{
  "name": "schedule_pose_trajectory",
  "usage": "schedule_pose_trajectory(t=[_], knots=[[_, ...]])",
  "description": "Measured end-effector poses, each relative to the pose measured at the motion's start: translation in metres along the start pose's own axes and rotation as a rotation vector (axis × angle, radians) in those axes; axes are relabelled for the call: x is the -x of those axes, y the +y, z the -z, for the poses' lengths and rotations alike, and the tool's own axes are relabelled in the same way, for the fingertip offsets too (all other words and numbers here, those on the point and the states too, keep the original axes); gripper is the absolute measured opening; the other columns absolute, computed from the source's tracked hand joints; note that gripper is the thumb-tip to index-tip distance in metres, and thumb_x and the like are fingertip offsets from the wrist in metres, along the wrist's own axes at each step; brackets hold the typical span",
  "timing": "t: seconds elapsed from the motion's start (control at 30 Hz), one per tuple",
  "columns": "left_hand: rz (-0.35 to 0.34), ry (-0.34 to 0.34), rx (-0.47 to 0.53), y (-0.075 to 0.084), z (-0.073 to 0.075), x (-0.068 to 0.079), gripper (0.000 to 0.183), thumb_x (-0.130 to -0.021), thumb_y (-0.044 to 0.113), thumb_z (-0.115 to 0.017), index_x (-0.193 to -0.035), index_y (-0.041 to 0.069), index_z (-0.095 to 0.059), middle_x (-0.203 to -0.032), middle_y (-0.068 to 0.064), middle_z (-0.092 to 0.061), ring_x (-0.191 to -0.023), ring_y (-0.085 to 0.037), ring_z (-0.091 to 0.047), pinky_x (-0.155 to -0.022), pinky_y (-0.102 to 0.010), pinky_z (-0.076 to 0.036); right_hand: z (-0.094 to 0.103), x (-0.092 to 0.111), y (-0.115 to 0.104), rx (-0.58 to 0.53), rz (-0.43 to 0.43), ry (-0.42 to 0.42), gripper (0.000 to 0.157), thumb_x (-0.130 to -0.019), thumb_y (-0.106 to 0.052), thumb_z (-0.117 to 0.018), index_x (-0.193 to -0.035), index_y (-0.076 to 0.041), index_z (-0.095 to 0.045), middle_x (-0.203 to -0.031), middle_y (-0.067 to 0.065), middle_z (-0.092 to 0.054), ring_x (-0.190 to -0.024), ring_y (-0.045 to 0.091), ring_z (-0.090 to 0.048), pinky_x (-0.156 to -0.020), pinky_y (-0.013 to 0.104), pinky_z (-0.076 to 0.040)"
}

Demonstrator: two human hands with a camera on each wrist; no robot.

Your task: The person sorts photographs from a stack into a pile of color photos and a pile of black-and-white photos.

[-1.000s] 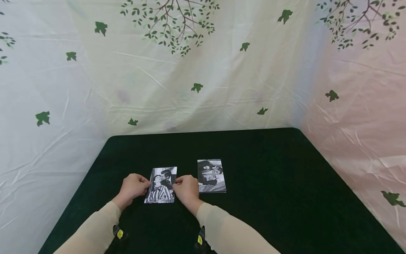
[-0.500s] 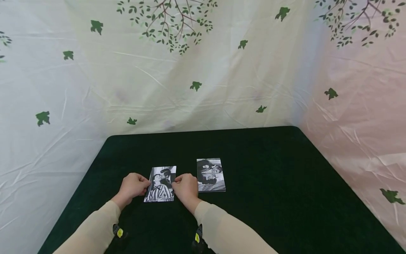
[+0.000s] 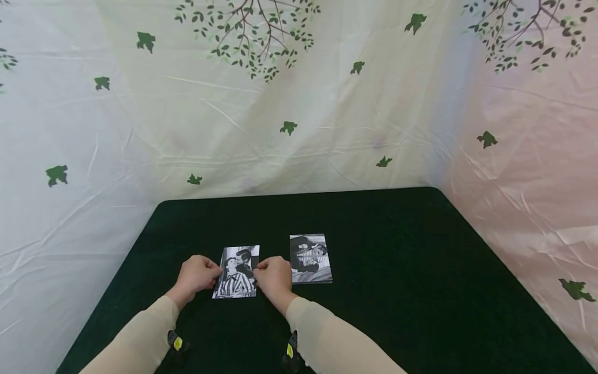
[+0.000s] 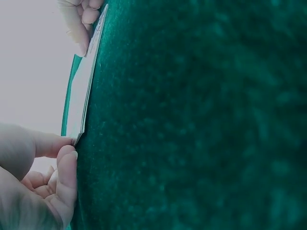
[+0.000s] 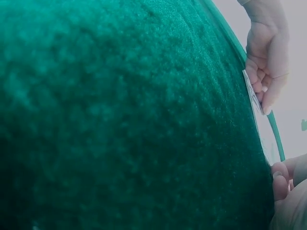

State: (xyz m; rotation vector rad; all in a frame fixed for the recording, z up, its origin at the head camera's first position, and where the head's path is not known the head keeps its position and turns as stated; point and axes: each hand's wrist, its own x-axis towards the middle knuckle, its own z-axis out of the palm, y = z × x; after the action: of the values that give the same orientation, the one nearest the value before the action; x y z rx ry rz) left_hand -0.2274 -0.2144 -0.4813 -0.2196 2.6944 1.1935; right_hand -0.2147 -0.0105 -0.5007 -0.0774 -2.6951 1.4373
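Observation:
In the head view a small stack of black-and-white photo prints (image 3: 237,275) lies upright on the dark green tabletop, left of the middle. The left hand (image 3: 196,275) pinches its left edge between thumb and fingers. On the opposite edge the right hand (image 3: 274,279) has its thumb and fingertips. From the left wrist the stack (image 4: 81,100) shows side-on as several thin layers, with the left hand (image 4: 41,175) at the near corner. The right wrist view shows the same stack (image 5: 261,124) between both hands, the right hand (image 5: 290,189) nearest the camera.
A second stack of black-and-white photos (image 3: 312,258) lies just right of the right hand, its picture turned sideways. Green velvety cloth (image 3: 397,291) covers the table. Behind it hangs a pale curtain (image 3: 327,104) printed with leaves and branches.

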Motion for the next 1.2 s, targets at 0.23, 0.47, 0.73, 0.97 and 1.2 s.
schedule_pose_trajectory(t=[0.23,0.47,0.73,0.97,1.2], knots=[[0.005,0.022,0.027,0.003,-0.004,0.005,0.015,-0.09,0.016,-0.066,-0.084,0.002,-0.069,-0.069,-0.007,-0.059,-0.063,-0.018,-0.058,-0.058,-0.03,-0.05,0.002,0.0,0.003,-0.028,-0.007,-0.019,0.004,-0.082,-0.013,-0.075,-0.079,-0.012,-0.077,-0.067,-0.006,-0.066,-0.048,0.002,-0.056,-0.049,0.022,-0.045],[0.007,0.037,-0.003,0.002,-0.004,0.004,0.015,-0.09,0.017,-0.067,-0.084,0.003,-0.069,-0.072,-0.007,-0.06,-0.064,-0.018,-0.058,-0.058,-0.03,-0.048,0.002,0.0,0.002,-0.048,-0.024,-0.038,0.004,-0.083,-0.013,-0.074,-0.081,-0.01,-0.077,-0.065,-0.006,-0.064,-0.049,0.003,-0.056,-0.049,0.022,-0.046],[-0.001,0.046,0.017,-0.002,-0.005,0.005,0.017,-0.09,0.019,-0.066,-0.087,0.003,-0.068,-0.078,-0.008,-0.06,-0.068,-0.019,-0.057,-0.06,-0.03,-0.05,0.008,0.003,0.0,-0.137,-0.049,-0.086,0.006,-0.085,-0.013,-0.072,-0.086,-0.009,-0.075,-0.067,-0.004,-0.064,-0.051,0.005,-0.058,-0.05,0.022,-0.048],[-0.047,0.069,0.088,-0.001,-0.006,0.012,0.02,-0.093,0.022,-0.063,-0.092,0.002,-0.066,-0.077,-0.007,-0.059,-0.065,-0.018,-0.057,-0.059,-0.029,-0.051,0.057,0.0,0.0,-0.318,-0.087,-0.166,0.016,-0.09,-0.022,-0.068,-0.101,-0.011,-0.071,-0.08,0.004,-0.067,-0.06,0.014,-0.062,-0.056,0.029,-0.05],[-0.122,0.036,0.194,0.039,-0.021,0.031,0.021,-0.094,0.022,-0.062,-0.099,0.002,-0.066,-0.076,-0.009,-0.059,-0.064,-0.019,-0.057,-0.057,-0.03,-0.049,0.13,-0.016,0.031,-0.159,-0.037,-0.031,0.017,-0.091,-0.025,-0.065,-0.103,-0.014,-0.072,-0.084,0.001,-0.065,-0.071,0.016,-0.063,-0.063,0.032,-0.05]])
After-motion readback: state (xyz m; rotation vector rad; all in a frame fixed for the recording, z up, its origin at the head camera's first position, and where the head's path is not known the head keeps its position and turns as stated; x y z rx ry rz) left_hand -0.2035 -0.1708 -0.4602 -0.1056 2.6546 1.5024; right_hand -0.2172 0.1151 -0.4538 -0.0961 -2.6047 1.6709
